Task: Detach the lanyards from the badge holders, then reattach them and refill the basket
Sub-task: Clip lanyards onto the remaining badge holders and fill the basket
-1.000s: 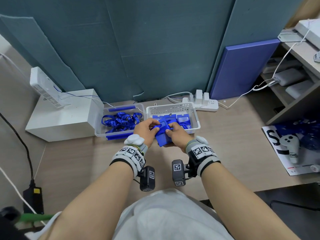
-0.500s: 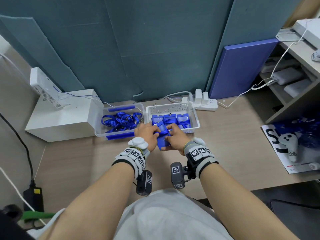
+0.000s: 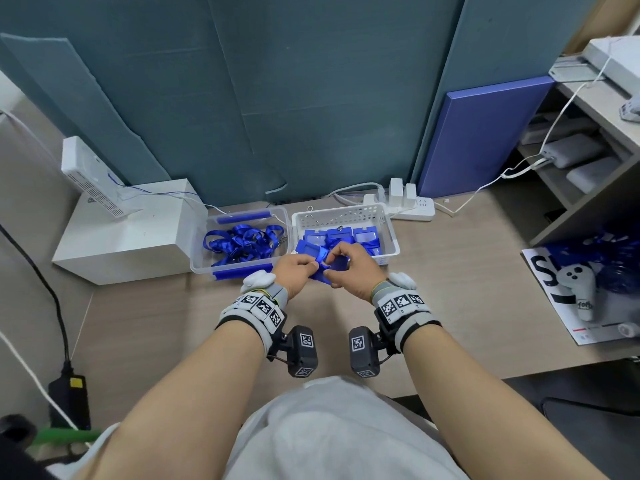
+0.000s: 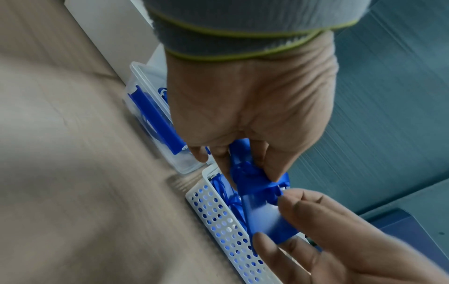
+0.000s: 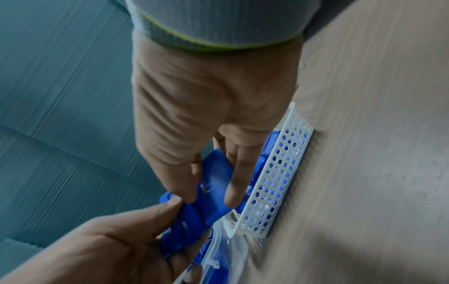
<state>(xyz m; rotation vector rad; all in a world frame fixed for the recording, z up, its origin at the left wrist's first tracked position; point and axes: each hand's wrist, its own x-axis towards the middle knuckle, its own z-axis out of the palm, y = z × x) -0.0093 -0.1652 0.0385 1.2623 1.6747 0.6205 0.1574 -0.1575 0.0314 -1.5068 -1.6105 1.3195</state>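
Note:
Both hands work one blue badge holder [image 3: 325, 273] just over the front rim of the white perforated basket [image 3: 346, 216]. My right hand [image 3: 341, 265] pinches the holder [image 5: 216, 178] between thumb and fingers. My left hand [image 3: 308, 266] grips the bunched blue lanyard [image 4: 245, 169] at the holder's top end [image 4: 262, 217]. Whether the clip is still hooked to the holder is hidden by the fingers. More blue holders [image 3: 346, 237] lie in the basket. Loose blue lanyards [image 3: 242, 242] fill the clear bin [image 3: 239, 216] to its left.
A white box [image 3: 124, 233] stands left of the bin and a power strip [image 3: 412, 209] with cables behind the basket. At the right are a shelf unit [image 3: 585, 188] and a white controller [image 3: 578, 285] on a printed sheet. Bare desk [image 3: 156, 327] lies in front.
The hands have stayed at the basket's front rim. The right hand's fingers have lifted and arched over the holder, and the two hands have drawn slightly apart.

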